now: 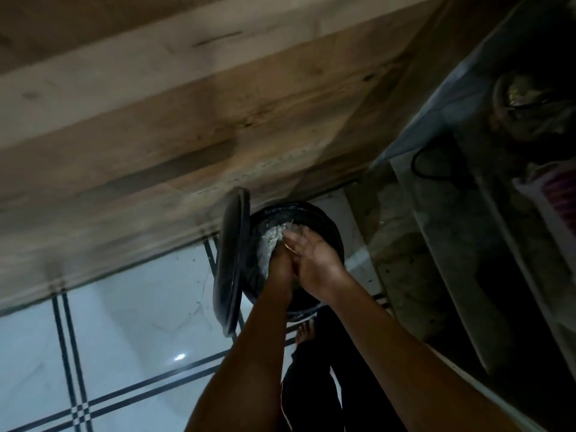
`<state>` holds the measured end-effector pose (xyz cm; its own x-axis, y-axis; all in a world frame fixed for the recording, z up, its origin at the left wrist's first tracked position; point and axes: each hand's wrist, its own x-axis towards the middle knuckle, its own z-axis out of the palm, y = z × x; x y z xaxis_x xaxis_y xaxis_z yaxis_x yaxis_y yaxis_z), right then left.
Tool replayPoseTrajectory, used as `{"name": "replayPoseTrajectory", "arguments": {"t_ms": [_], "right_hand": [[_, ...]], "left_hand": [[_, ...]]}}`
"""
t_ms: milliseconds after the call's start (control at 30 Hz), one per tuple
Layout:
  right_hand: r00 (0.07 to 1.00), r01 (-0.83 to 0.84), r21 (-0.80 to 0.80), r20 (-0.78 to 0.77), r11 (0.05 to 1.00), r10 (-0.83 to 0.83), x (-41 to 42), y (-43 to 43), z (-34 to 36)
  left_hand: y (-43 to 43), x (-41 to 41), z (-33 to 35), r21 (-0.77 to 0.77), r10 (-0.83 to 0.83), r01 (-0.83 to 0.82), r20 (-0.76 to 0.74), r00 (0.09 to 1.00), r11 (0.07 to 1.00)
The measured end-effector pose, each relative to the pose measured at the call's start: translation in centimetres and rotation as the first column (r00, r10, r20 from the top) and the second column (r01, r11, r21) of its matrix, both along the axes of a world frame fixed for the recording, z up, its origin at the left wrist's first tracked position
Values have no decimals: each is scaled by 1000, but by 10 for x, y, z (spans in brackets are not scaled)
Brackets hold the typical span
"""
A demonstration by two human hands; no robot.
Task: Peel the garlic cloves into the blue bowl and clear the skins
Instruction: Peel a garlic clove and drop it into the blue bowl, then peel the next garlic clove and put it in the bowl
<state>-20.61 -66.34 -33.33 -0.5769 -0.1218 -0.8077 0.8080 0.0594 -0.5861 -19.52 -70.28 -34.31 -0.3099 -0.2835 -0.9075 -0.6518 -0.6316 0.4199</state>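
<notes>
**Hands held over the open waste bin to shed garlic skins.**

The left hand (279, 269) and right hand (314, 263) meet side by side above the mouth of the black bin (330, 227), so that loose material falls inside and not onto the tiled floor (140, 322). The right hand's fingers lie straight and point into the bin. The left hand is largely covered by it, so its grip cannot be told. A pale, papery mass, probably the garlic skins (272, 243), lies just beyond the fingertips, inside the bin. The lid (232, 260) stands raised on the left, apparently held up by a bare foot (304, 330) at the bin's base. The blue bowl is out of view; clearing appears nearly done.
</notes>
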Motion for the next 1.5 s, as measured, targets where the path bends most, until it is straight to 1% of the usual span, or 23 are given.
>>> {"name": "replayPoseTrajectory", "arguments": {"t_ms": [33,67,100,133,167,200,267,300,367,467,567,633,767,833,1000,1100,1167,1233,1333,1433,1500], "right_hand": [[971,-226,88,-57,970,231,0,0,1],[922,-383,88,-23,920,386,0,2,5],[937,-346,29,-34,938,346,-1,8,4],[924,-376,82,-47,923,380,-4,10,4],[907,-411,127,-43,903,419,-9,16,18],[916,-392,176,-16,903,401,-15,23,22],[948,-319,177,47,931,315,-25,39,49],[960,-277,119,75,953,269,-26,47,71],[987,-139,-6,80,990,139,-27,64,117],[999,34,-164,-2,986,-35,-21,94,186],[981,149,-226,-87,963,-172,-12,131,252],[948,236,-247,-156,940,-279,-4,162,286],[847,391,-321,-241,863,-474,18,231,342],[788,457,-344,-272,820,-553,32,270,359],[626,618,-363,-310,698,-716,86,373,381],[540,688,-362,-323,629,-777,129,437,386],[486,731,-354,-330,583,-809,161,479,388],[455,767,-324,-334,554,-826,190,517,389],[406,806,-308,-335,506,-850,236,576,387],[373,835,-293,-320,465,-871,267,617,385],[349,851,-283,-324,442,-880,284,641,384]], "left_hand": [[0,0,6,67,35,-34,-12,999,997],[1,-2,20,130,52,-49,-23,998,990],[3,-4,31,156,77,-66,-68,995,986],[8,-6,43,209,152,-129,-95,984,969],[11,-8,55,235,221,-186,-131,967,954],[12,-9,69,240,258,-217,-154,954,946],[12,-4,98,143,157,-131,-183,971,981],[12,2,114,80,86,-73,-177,981,994],[15,10,149,22,1,3,-177,984,1000],[27,16,202,-2,-67,69,-250,966,998],[49,13,256,-44,-119,111,-368,922,993],[71,11,288,-57,-154,143,-443,883,988],[133,6,337,-93,-288,285,-547,786,954],[172,8,356,-111,-362,371,-587,724,922],[286,28,386,-118,-483,553,-656,581,825],[358,56,394,-119,-550,658,-667,502,744],[405,81,396,-99,-572,711,-675,466,696],[447,106,396,-84,-590,748,-675,443,658],[513,146,393,-84,-640,817,-670,378,570],[558,169,385,-129,-689,847,-650,321,516],[584,179,378,-198,-724,844,-631,279,499]]}}
